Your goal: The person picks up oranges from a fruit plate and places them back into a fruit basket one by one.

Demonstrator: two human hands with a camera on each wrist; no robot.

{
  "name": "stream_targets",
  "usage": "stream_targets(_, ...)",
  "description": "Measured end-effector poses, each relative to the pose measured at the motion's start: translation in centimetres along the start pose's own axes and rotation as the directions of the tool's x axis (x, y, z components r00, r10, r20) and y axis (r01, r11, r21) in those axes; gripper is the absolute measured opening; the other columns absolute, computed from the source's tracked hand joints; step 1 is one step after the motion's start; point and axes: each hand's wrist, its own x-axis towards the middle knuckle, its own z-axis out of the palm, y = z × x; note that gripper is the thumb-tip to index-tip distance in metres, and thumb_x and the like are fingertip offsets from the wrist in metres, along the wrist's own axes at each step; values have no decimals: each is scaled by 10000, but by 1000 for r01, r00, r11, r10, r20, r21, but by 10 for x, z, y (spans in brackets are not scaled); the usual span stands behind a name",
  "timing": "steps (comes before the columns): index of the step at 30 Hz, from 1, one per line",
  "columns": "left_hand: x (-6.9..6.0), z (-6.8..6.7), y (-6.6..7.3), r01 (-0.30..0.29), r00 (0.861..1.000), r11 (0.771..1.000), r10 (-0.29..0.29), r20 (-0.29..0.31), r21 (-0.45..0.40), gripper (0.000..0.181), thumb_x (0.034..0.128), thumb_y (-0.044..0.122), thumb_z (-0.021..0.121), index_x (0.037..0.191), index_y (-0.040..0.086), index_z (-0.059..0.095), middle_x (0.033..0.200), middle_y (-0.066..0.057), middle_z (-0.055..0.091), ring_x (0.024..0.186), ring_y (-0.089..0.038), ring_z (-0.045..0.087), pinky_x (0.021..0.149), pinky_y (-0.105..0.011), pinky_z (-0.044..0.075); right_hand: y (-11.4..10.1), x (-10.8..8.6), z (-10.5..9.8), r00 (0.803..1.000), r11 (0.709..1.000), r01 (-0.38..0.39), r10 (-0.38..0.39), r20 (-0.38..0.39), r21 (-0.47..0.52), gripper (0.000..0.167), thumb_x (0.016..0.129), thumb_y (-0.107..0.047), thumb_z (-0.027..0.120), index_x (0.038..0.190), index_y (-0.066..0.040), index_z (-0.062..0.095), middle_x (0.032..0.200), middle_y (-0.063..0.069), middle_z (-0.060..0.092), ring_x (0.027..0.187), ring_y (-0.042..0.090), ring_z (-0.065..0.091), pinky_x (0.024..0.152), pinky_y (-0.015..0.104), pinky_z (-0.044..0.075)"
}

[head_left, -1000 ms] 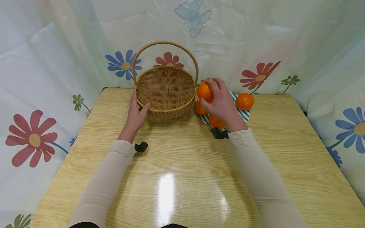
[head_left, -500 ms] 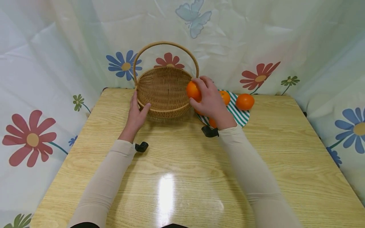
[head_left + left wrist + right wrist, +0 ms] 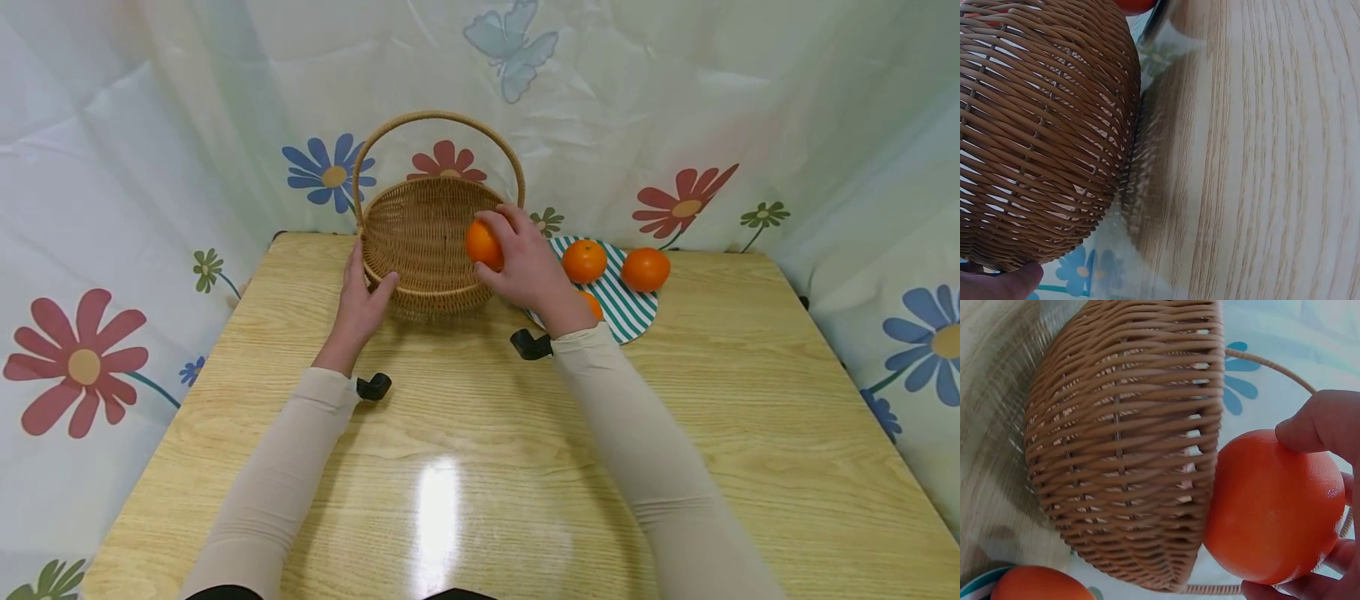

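A wicker basket (image 3: 427,237) with a tall hoop handle stands at the back of the table, left of centre. My left hand (image 3: 358,308) holds its left end, thumb over the front rim and fingers along the outer side. In the left wrist view only the thumb (image 3: 1019,281) shows, against the weave. My right hand (image 3: 528,267) grips an orange (image 3: 482,243) over the basket's right rim. Seen from the right wrist, this orange (image 3: 1272,506) is beside the rim, thumb on one side and fingertips on the other; whether they touch is unclear.
Right of the basket lies a round green-and-white striped plate (image 3: 630,315). Oranges (image 3: 584,262) are on it, one (image 3: 590,305) partly behind my right wrist; another orange (image 3: 646,269) is at its right edge. A flowered curtain (image 3: 600,125) hangs behind the wooden table (image 3: 360,467).
My right hand has carried the orange leftward from above the plate to over the basket's right rim. More of the striped plate shows. The left hand and basket stay in place.
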Motion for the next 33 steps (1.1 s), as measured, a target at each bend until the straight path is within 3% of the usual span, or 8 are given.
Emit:
stream_targets(6, 0, 1, 0, 3, 1000, 1000, -3, -4, 10, 885, 929, 583, 492, 1564, 309, -60, 1642, -8, -38, 1506, -313, 60, 1172, -575, 186, -4, 3, 7, 1000, 1000, -9, 8, 26, 15, 581, 876, -309, 607, 1420, -218, 423, 1480, 122, 334, 1210, 326, 477, 936, 484, 496)
stream_targets(14, 1, 1, -1, -4, 1000, 1000, 4, -7, 5, 853, 957, 494, 509, 1567, 292, -52, 1642, -21, -28, 1503, -322, 69, 1172, -570, 193, -3, 7, 19, 998, 1000, 14, -13, 53, -13, 568, 883, -319, 624, 1409, -214, 436, 1469, 121, 355, 1186, 353, 508, 949, 489, 487)
stream_targets(33, 1, 1, -1, 3, 1000, 1000, -2, 3, -6, 880, 940, 549, 500, 1562, 306, -73, 1641, -26, -49, 1496, -334, 103, 1155, -556, 251, -8, 18, 30, 981, 999, -38, 40, 187, -14, 575, 875, -364, 648, 1391, -217, 441, 1438, 123, 385, 1093, 323, 542, 919, 484, 493)
